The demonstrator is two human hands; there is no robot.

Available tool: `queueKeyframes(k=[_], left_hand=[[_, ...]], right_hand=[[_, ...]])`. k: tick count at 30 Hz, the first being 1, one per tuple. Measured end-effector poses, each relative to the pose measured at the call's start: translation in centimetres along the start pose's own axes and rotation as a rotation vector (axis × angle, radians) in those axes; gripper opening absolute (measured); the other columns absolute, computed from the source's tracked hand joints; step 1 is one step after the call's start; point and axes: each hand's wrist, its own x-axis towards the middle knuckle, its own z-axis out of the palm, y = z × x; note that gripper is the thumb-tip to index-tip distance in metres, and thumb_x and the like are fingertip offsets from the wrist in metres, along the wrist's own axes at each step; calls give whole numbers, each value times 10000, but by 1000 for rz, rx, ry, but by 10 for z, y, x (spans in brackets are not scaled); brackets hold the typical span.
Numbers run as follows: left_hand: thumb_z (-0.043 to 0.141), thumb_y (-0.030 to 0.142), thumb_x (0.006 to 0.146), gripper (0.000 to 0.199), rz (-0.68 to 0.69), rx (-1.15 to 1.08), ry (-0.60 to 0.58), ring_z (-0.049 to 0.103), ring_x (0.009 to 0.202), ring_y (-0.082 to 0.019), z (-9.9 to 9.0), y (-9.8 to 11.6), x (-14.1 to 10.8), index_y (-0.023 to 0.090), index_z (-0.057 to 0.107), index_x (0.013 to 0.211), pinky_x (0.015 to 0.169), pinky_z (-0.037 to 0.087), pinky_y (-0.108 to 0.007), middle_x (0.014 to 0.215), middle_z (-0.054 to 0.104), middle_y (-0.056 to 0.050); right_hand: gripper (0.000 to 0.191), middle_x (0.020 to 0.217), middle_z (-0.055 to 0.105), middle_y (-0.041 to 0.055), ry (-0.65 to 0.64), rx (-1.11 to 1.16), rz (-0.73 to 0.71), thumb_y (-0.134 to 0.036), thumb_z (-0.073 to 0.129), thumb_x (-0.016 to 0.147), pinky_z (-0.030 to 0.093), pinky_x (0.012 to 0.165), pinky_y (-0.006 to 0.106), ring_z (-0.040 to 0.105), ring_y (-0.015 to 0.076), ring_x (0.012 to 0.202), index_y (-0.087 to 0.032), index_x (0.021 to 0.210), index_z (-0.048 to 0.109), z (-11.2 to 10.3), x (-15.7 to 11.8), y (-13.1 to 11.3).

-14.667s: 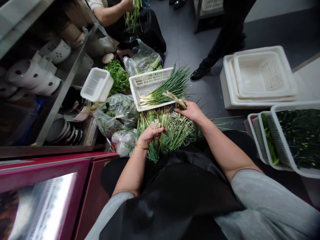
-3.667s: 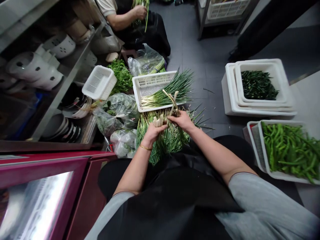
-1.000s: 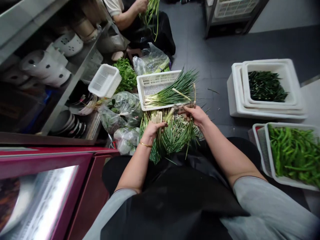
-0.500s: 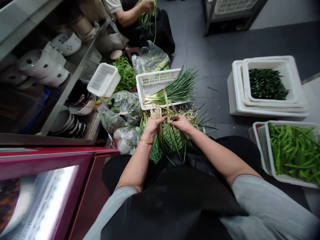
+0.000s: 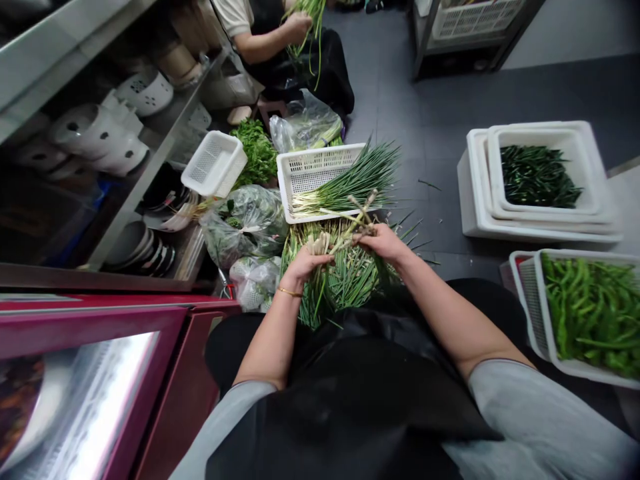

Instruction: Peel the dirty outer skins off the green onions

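My left hand (image 5: 304,264) is closed around a bunch of scallions, whose pale root ends (image 5: 319,244) stick up above the fingers. To its right, my right hand (image 5: 383,241) grips several brownish scallion stalks (image 5: 365,212) that point up and cross each other. Both hands are over a loose heap of scallions (image 5: 350,277) in front of my black apron. Just beyond them is a white slotted basket (image 5: 320,152), holding long green scallions (image 5: 350,177) with their white ends to the left and their tips hanging over the right rim.
Bagged vegetables (image 5: 247,223), leafy greens (image 5: 255,150) and a small white basket (image 5: 214,163) lie left. A person (image 5: 270,43) sits beyond, holding greens. At right are white boxes (image 5: 470,193) with dark green chillies and a basket of green peppers (image 5: 590,313).
My right hand has moved right and slightly up with its stalks, away from my left hand, which has shifted slightly down and left. The other person's hand shows more fully as the view tilts.
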Motion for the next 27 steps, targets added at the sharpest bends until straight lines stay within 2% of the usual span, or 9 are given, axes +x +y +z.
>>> queueKeyframes(k=[5, 10, 13, 17, 20, 23, 25, 27], left_hand=[[845, 265, 547, 393, -11, 20, -57, 622, 564, -146, -10, -1, -2, 127, 648, 858, 398, 360, -188, 654, 643, -20], [835, 267, 543, 391, -11, -11, -50, 616, 552, -146, -5, 1, -2, 133, 639, 853, 393, 348, -186, 630, 631, -12], [840, 261, 532, 376, -5, 10, -35, 608, 542, -139, -9, 1, -3, 128, 641, 823, 399, 357, -189, 630, 628, -14], [855, 240, 498, 380, -26, 49, -32, 603, 543, -136, -24, -1, -6, 123, 636, 786, 403, 360, -192, 661, 629, -23], [857, 232, 487, 386, -40, 63, -40, 598, 543, -136, -32, -3, -7, 124, 639, 788, 410, 365, -195, 662, 627, -24], [858, 232, 484, 369, -48, 91, -57, 584, 529, -128, -37, -5, -5, 120, 650, 768, 421, 374, -198, 650, 632, -30], [858, 243, 488, 357, -51, 106, -61, 575, 519, -127, -41, -5, -5, 114, 656, 752, 418, 372, -198, 629, 632, -37], [858, 253, 491, 355, -47, 110, -48, 572, 513, -129, -45, -5, -7, 109, 656, 744, 411, 365, -195, 608, 631, -42]], right_hand=[[301, 440, 424, -58, 16, 343, 119, -395, 760, 604, 186, 379, 210, 297, 44, 386, -124, 658, 640, -2, -11, -14], [274, 449, 458, -43, 37, 319, 96, -356, 772, 606, 175, 355, 206, 320, 50, 378, -143, 670, 612, -14, -14, -25], [263, 437, 369, -72, 141, 392, 31, -376, 743, 628, 189, 363, 213, 281, 52, 376, -182, 654, 568, -37, -17, -39], [307, 467, 240, -78, 364, 411, -75, -481, 553, 827, 194, 390, 235, 179, 64, 382, -224, 664, 523, -72, -26, -61], [384, 489, 321, -54, 494, 266, -64, -535, 416, 921, 234, 414, 244, 238, 75, 390, -230, 771, 595, -86, -34, -67], [433, 526, 465, -22, 571, 170, -31, -575, 386, 942, 278, 420, 238, 363, 84, 410, -230, 918, 647, -91, -40, -68], [426, 543, 512, -15, 567, 176, -38, -580, 418, 936, 286, 405, 228, 389, 79, 405, -222, 937, 648, -92, -42, -67], [407, 550, 535, -18, 507, 199, -49, -579, 485, 910, 267, 383, 216, 369, 61, 380, -202, 921, 638, -91, -39, -63]])
